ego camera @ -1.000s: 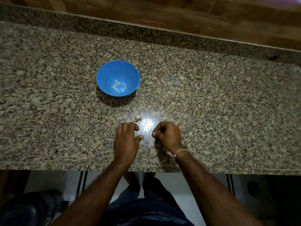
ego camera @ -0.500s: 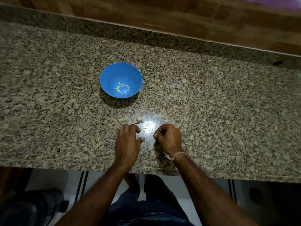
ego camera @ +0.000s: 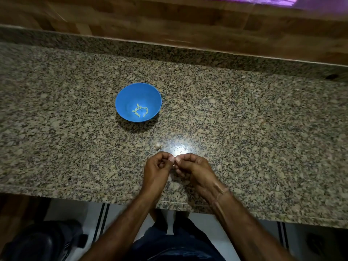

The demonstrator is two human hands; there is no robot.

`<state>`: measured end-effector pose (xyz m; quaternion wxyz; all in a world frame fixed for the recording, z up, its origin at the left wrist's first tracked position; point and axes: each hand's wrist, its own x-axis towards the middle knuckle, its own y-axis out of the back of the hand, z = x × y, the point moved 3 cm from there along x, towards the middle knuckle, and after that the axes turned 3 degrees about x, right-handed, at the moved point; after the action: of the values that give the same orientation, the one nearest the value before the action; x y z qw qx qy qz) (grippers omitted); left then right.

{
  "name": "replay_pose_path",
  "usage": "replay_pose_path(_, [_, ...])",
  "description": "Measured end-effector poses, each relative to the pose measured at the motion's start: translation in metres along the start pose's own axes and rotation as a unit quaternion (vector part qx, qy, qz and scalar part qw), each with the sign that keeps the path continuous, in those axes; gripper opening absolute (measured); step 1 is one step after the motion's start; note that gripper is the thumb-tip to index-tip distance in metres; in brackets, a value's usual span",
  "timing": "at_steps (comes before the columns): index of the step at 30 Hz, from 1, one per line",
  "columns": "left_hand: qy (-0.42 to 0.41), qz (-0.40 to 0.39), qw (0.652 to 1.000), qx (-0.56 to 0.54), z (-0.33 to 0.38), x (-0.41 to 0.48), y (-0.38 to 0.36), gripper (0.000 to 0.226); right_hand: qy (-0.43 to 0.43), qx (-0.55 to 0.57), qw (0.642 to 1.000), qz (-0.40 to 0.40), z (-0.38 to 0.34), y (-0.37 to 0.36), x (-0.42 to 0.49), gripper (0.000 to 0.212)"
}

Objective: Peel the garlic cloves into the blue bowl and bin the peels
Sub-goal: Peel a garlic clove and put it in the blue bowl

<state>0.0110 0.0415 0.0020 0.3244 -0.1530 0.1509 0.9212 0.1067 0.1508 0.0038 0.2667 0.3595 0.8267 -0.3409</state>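
I am holding both hands low over the granite countertop [ego camera: 244, 129], just inside its front edge, with my left hand [ego camera: 158, 170] and right hand [ego camera: 195, 168] curled and their fingertips [ego camera: 171, 158] meeting in a pinch. I cannot tell whether anything is sitting between them. One unpeeled garlic clove [ego camera: 157, 146] is lying on the stone just beyond my left hand, apart from it, beside a bright glare patch. The blue bowl [ego camera: 122, 102] is standing further back and slightly left, well apart from my hands, with a small cluster of peeled cloves [ego camera: 140, 111] lying in its bottom. Speckled granite is stretching wide on both sides of the bowl and my hands. At the back, a low granite lip is running under the wooden wall [ego camera: 169, 19]. A thin thread [ego camera: 222, 193] is circling my right wrist
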Motion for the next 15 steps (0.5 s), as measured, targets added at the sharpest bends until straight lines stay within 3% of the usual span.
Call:
replay_pose_path(6, [-0.03,-0.001,0.996,0.081,0.014,-0.004,-0.011,0.015,0.043,-0.011,0.999,-0.018,-0.004,0.007,-0.008,0.011])
replay_pose_path(10, [-0.013,-0.003,0.996,0.094,0.014,-0.004,-0.016,0.018,0.114,-0.098,0.988,-0.021,-0.015,0.015,-0.009,0.005])
replay_pose_path(12, [0.029,-0.019,0.998,0.053,0.013,-0.005,-0.019,0.022,0.204,-0.216,0.955,-0.005,-0.022,0.016,-0.01,0.001])
replay_pose_path(15, [0.083,-0.032,0.996,-0.008,0.015,-0.013,-0.024,0.023,0.334,-0.372,0.866,0.01,-0.027,0.012,-0.01,0.009])
